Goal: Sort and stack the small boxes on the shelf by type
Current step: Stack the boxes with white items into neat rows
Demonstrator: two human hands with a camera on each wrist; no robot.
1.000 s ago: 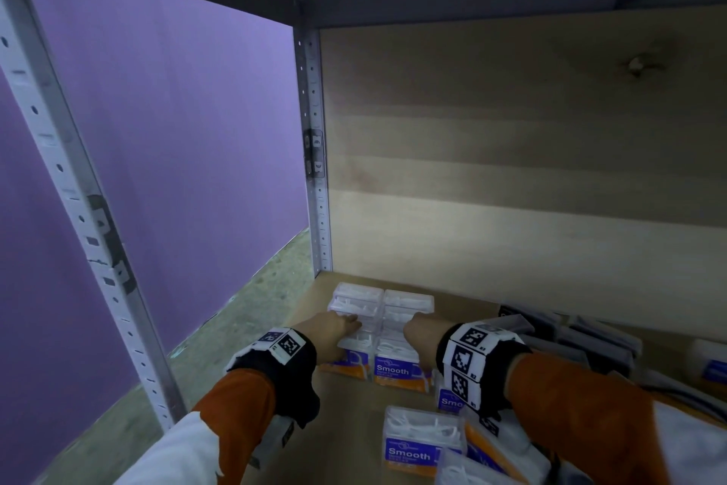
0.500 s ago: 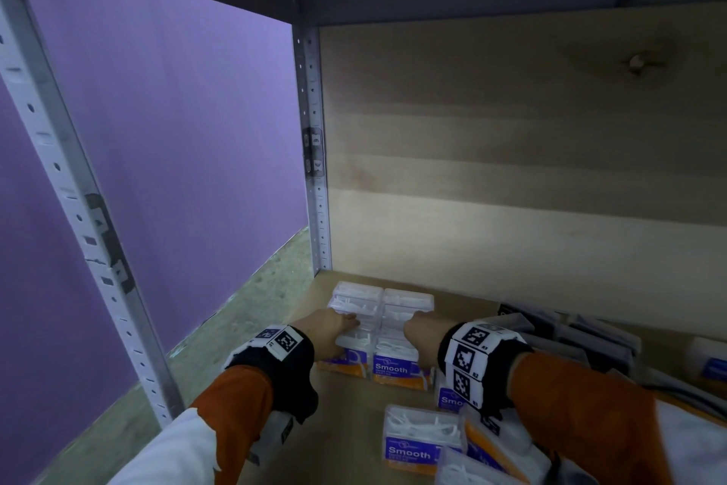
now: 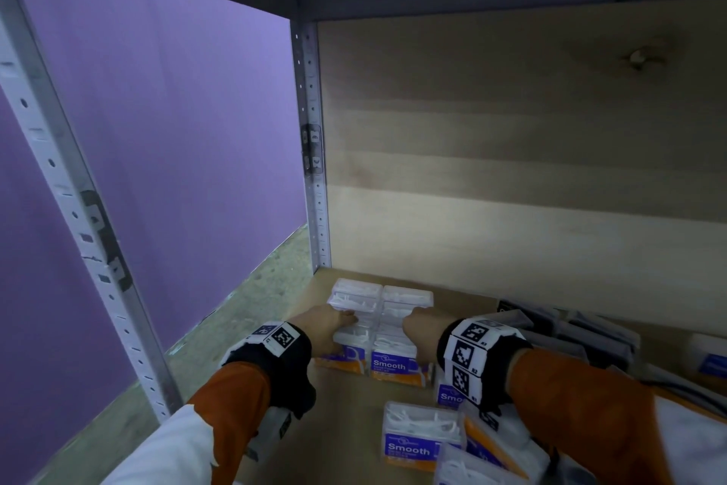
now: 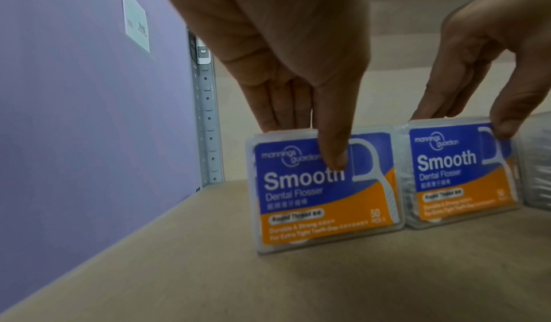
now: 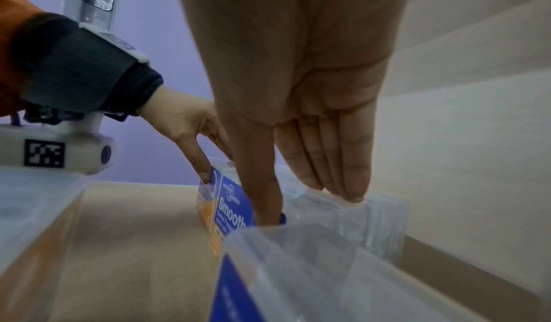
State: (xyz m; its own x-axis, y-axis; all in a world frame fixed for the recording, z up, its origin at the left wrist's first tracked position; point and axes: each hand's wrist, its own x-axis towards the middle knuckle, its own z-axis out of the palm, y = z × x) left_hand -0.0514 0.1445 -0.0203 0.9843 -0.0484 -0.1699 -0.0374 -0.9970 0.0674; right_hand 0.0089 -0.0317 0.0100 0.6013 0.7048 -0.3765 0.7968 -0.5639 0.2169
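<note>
Fingers of both hands sit on two rows of clear floss boxes at the lower centre of the head view: the left hand (image 3: 326,331) holds the front of the left row (image 3: 348,327), the right hand (image 3: 421,327) the front of the right row (image 3: 401,331). The rows touch side by side on the wooden shelf (image 3: 346,425), near its back left corner. More loose boxes (image 3: 421,433) lie at the lower right, and dark packs (image 3: 590,331) further right.

From the left wrist, the left thumb (image 4: 334,138) presses the blue-and-orange "Smooth" label of the left front box (image 4: 325,190), the other fingers (image 4: 283,105) reaching down behind its top edge, pinching it. At the right of the frame, the right hand (image 4: 489,51) pinches the neighbouring box (image 4: 459,174) likewise.

From the right wrist, the right thumb (image 5: 262,185) lies on the label at centre, the straight fingers (image 5: 337,159) resting on the clear box tops behind. At left, the left hand (image 5: 185,124) touches its box (image 5: 208,192).
</note>
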